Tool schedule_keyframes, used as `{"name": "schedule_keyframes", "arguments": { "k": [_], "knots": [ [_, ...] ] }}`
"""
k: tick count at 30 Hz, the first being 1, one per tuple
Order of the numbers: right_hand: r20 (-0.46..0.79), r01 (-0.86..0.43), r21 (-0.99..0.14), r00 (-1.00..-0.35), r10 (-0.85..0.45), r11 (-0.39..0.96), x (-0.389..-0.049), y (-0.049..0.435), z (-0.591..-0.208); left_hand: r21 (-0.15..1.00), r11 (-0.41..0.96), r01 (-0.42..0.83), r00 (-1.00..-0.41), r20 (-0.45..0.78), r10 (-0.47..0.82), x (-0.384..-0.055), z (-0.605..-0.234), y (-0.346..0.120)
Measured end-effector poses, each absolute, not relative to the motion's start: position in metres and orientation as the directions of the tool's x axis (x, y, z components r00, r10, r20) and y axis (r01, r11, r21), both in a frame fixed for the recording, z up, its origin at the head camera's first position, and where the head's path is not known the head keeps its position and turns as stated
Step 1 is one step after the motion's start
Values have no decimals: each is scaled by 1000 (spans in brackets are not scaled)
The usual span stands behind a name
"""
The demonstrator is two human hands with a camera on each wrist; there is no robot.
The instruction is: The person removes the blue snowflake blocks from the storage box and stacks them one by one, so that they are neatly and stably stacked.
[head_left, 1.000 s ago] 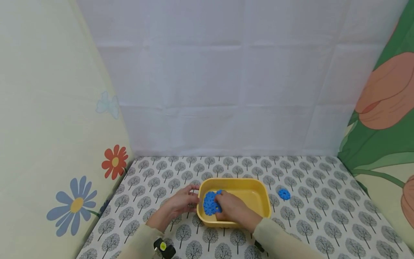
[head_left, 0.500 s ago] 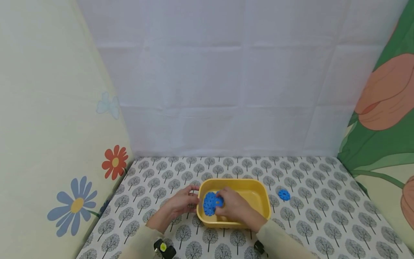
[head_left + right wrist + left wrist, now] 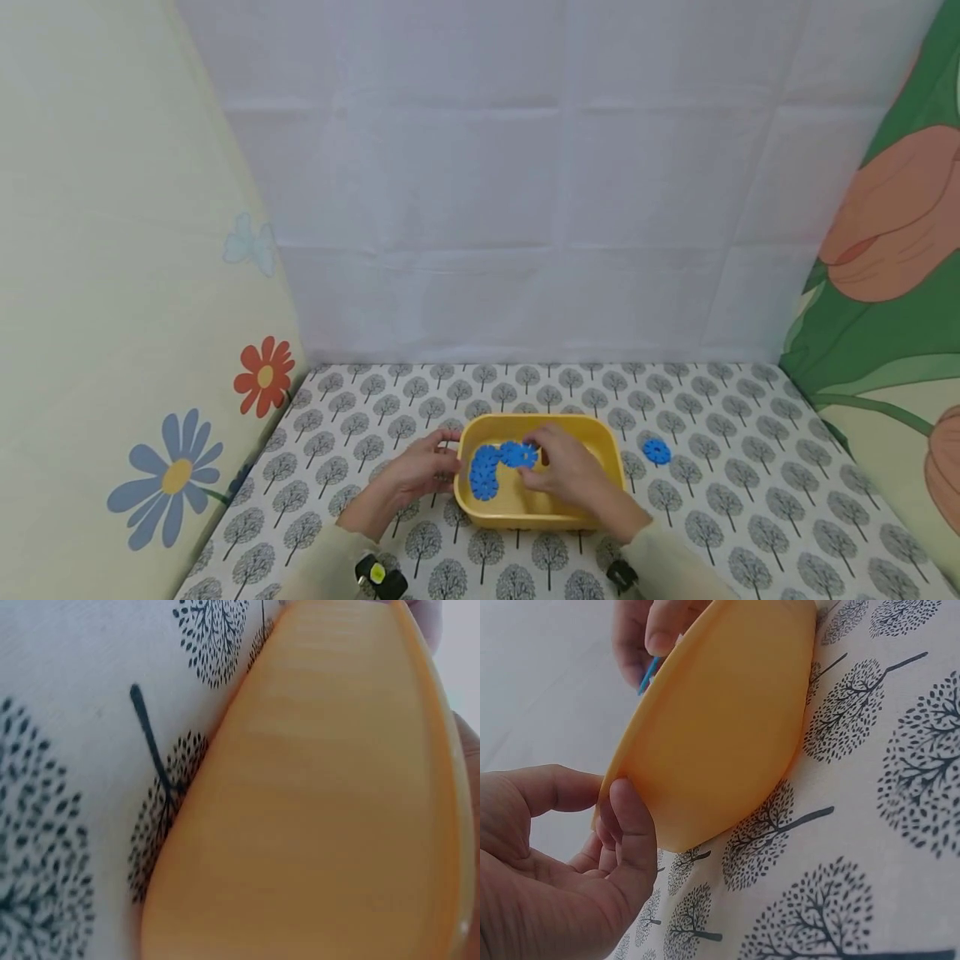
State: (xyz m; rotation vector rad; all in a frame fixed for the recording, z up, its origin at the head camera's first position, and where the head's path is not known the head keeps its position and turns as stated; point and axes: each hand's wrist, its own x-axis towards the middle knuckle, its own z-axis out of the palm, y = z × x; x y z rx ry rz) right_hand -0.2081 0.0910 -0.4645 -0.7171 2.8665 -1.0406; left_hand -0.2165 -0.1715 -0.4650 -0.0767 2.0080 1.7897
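Observation:
A yellow plastic tub [image 3: 525, 522] sits on the cloth in front of me. My left hand [image 3: 420, 468] holds its left rim; in the left wrist view, thumb and fingers of that hand [image 3: 577, 870] pinch the tub wall [image 3: 712, 727]. Inside the tub, my right hand [image 3: 573, 482] pinches a blue notched interlocking disc [image 3: 523, 455] with thumb and fingers. Several more blue discs [image 3: 483, 483] lie overlapped at the tub's left end. Whether they link to the held one I cannot tell. The right wrist view shows mostly the tub's outer wall [image 3: 315, 787], which hides most of that hand.
One more blue disc [image 3: 657, 452] lies on the tree-print cloth [image 3: 720, 500] to the right of the tub. A white sheet [image 3: 480, 208] hangs behind the table, with flower-print panels [image 3: 180, 333] at both sides.
My right hand has moved right within the tub, and a blue disc has shifted right with it, away from the others. My left hand has stayed at the rim.

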Motion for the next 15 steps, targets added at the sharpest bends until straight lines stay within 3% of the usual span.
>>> {"name": "schedule_keyframes", "arguments": {
  "k": [15],
  "knots": [
    [370,-492,-570,-869,-329,658,-206,126,-461,930,158,-332,-895,-363,259,-217,-467,-173]
  ]
}}
